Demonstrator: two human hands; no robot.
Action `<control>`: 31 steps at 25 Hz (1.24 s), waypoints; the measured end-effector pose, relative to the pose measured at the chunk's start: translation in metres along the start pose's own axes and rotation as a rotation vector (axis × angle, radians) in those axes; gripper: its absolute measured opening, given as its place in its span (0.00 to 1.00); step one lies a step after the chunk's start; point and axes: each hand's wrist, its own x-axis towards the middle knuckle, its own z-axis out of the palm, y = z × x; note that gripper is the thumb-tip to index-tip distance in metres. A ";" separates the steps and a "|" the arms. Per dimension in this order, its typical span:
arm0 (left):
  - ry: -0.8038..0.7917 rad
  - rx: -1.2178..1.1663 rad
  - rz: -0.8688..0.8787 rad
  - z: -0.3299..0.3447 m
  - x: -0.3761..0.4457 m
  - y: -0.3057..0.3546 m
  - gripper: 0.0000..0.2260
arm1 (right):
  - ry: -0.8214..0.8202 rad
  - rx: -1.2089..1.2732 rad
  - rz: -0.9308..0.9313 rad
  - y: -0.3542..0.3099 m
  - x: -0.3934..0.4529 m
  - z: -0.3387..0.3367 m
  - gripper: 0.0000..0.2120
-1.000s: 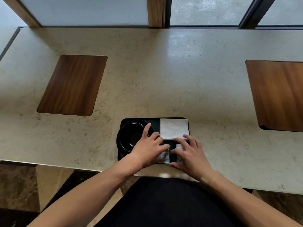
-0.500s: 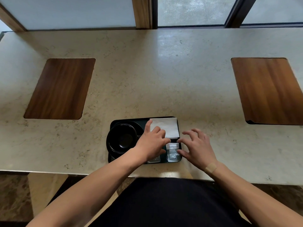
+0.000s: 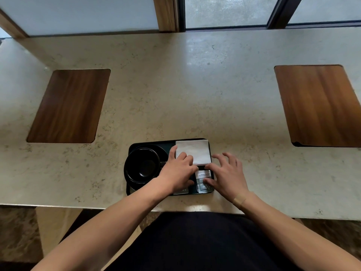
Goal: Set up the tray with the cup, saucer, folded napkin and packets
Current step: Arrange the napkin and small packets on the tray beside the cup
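A small black tray (image 3: 150, 142) lies near the table's front edge. On its left part a black cup (image 3: 141, 166) stands on a black saucer (image 3: 130, 185). A folded white napkin (image 3: 195, 151) lies in the tray's back right part. In front of the napkin a packet (image 3: 201, 176) lies flat; a second packet (image 3: 180, 191) shows only as a corner under my left hand. My left hand (image 3: 176, 173) rests over the tray's middle, fingers on the napkin's near left corner. My right hand (image 3: 226, 174) has spread fingers, its thumb on the right packet.
The tray sits on a beige stone table (image 3: 185, 90). Two wooden insets are set into the top, one at the left (image 3: 68, 106) and one at the right (image 3: 316, 104). Windows run along the far edge.
My left hand has slid up from the packets onto the napkin's corner. My right hand has drawn back to the right, uncovering one packet. The camera has shifted a little.
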 end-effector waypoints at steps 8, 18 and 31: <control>-0.042 -0.065 -0.017 -0.003 0.001 0.001 0.17 | 0.022 -0.011 0.011 0.000 -0.003 -0.002 0.15; -0.018 0.042 -0.031 -0.004 0.002 0.005 0.16 | 0.011 -0.024 -0.002 0.000 -0.001 -0.004 0.14; 0.007 0.057 -0.027 -0.002 0.012 0.014 0.19 | 0.031 -0.025 -0.006 0.004 0.002 -0.004 0.15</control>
